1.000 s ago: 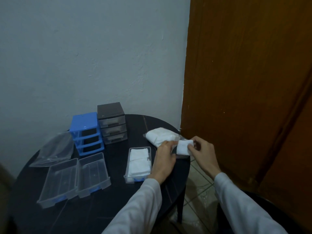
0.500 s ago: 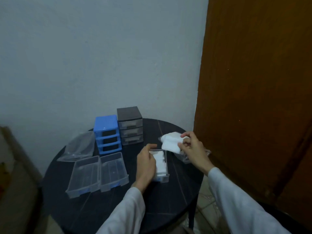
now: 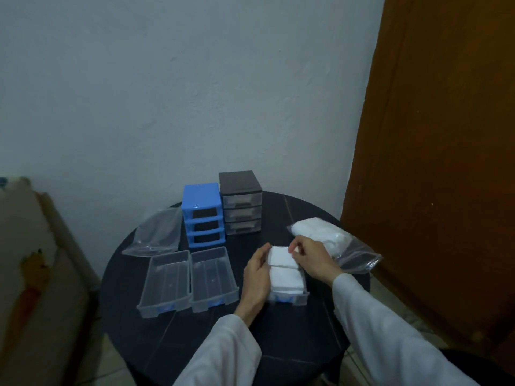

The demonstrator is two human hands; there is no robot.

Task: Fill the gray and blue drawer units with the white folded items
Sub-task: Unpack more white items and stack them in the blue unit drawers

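A: How far along is it?

B: Early, I'd judge. The blue plastic drawer unit [image 3: 203, 214] stands with three empty slots; two clear plastic drawers [image 3: 187, 280] lie empty on the round dark bench [image 3: 172, 338].

A: And the hands?

B: The left hand [image 3: 255, 277] cups the third clear drawer [image 3: 288, 296], fingers curled along its side. The right hand [image 3: 312, 257] pinches a white folded item [image 3: 280, 256] down into it.

A: What remains?

B: More white items wait in the clear plastic bag [image 3: 334, 243]; the gray drawer unit [image 3: 241, 201] has its drawers in.
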